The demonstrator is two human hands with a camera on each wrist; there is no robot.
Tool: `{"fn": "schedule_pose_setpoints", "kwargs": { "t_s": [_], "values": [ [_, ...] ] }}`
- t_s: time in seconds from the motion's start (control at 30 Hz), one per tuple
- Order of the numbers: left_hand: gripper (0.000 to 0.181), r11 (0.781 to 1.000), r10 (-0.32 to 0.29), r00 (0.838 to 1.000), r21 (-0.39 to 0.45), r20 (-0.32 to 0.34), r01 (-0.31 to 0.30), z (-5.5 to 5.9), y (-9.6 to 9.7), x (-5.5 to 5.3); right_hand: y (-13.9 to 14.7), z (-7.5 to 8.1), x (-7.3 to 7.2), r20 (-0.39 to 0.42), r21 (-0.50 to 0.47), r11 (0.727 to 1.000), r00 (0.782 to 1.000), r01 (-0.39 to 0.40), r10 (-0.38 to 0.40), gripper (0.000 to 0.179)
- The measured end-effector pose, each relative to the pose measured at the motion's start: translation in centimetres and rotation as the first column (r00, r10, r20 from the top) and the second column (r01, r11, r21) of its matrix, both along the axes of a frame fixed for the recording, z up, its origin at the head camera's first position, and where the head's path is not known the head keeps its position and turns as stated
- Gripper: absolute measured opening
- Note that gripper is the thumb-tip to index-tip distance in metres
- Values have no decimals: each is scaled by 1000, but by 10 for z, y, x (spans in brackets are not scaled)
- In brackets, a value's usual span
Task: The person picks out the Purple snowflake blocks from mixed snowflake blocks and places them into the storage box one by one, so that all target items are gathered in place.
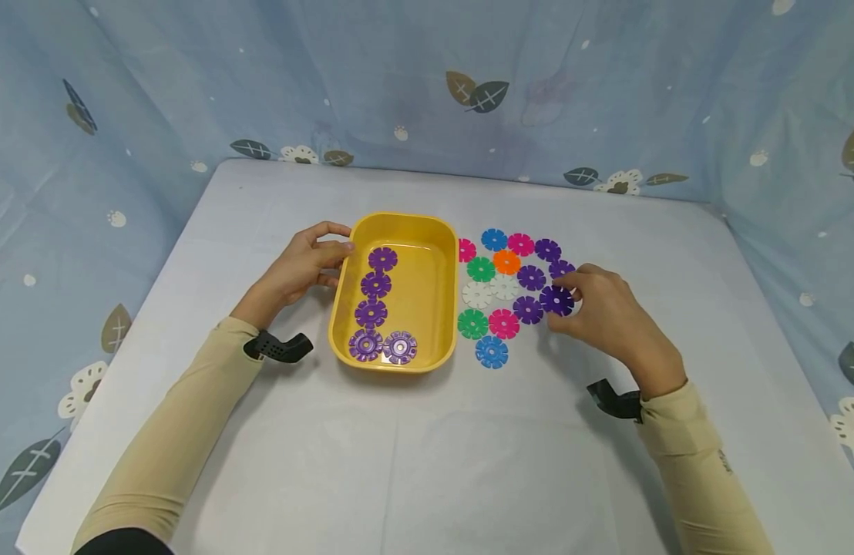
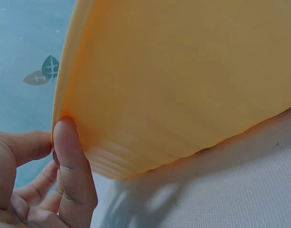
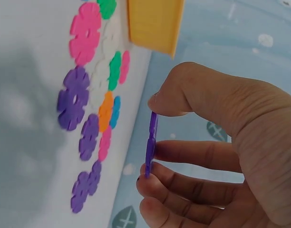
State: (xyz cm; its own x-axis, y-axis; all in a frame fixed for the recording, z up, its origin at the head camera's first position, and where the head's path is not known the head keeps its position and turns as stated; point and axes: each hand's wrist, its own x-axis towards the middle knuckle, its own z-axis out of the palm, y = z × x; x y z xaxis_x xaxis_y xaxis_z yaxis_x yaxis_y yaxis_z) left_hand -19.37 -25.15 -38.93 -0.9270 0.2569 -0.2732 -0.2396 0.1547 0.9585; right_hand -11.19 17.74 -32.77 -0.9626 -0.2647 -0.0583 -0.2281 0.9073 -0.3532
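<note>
Pinching a purple notched disc [image 1: 557, 301] between thumb and fingers, the right hand [image 1: 607, 324] holds it to the right of a yellow tray [image 1: 430, 285], well apart from that tray's rim. The right wrist view shows the disc edge-on and lifted clear of the white table [image 1: 399, 470]. At the left side of the tray, the left hand [image 1: 295, 270] grips the rim between thumb and finger. Inside the tray lie five purple discs [image 1: 371, 314]: four form a column near its left wall, and the fifth sits just right of the column's near end. Spread on the table to the right of the tray is a cluster of loose pieces: four purple pieces [image 1: 532, 277], three pink pieces [image 1: 504, 324], two green pieces [image 1: 472, 324], two white pieces [image 1: 478, 294], two blue pieces [image 1: 492, 352] and one orange piece [image 1: 506, 262]. Tan sleeves [image 1: 191, 408] cover both forearms, and a black fitting [image 1: 284, 348] projects at each wrist. Beyond the tray, a blue cloth [image 1: 399, 69] printed with leaves, flowers and paw prints hangs behind the table.
</note>
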Motion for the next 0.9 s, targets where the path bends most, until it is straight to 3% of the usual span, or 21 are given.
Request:
{"fn": "schedule_pose_setpoints", "kwargs": {
  "t_s": [0.9],
  "values": [
    [42,1000,-4,1000,7,-1,4,-1,-2,-1,-57,10,-2,-20,8,991,991,-130,130,54]
  ]
}}
